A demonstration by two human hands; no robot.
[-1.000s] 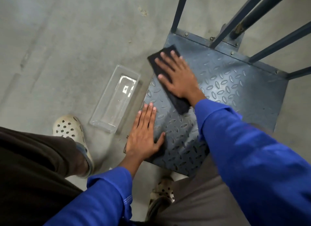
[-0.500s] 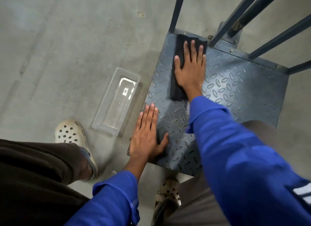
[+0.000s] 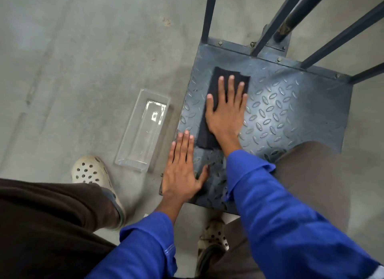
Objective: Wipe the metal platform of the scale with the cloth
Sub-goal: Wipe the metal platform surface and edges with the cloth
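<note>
- Right hand (image 3: 225, 110) lies flat, fingers straight, pressing the dark cloth (image 3: 207, 133) on the platform (image 3: 291, 104)
- Left hand (image 3: 180, 168) rests flat on the near corner, bracing
- Wiping seems midway; next stroke likely needs the untouched side beyond the right hand
- A clear tray (image 3: 143, 129) sits on the floor just left of the left hand

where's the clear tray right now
In the head view, the clear tray lies on the concrete floor just left of the scale platform, beyond the left hand and a pale perforated shoe.

The right hand (image 3: 225, 112) covers the middle of the dark cloth (image 3: 204, 136). A blue sleeve (image 3: 280, 206) and knee (image 3: 311, 175) hide the platform's (image 3: 291, 104) near corner (railing bars (image 3: 340, 40) run off the top edge).
</note>
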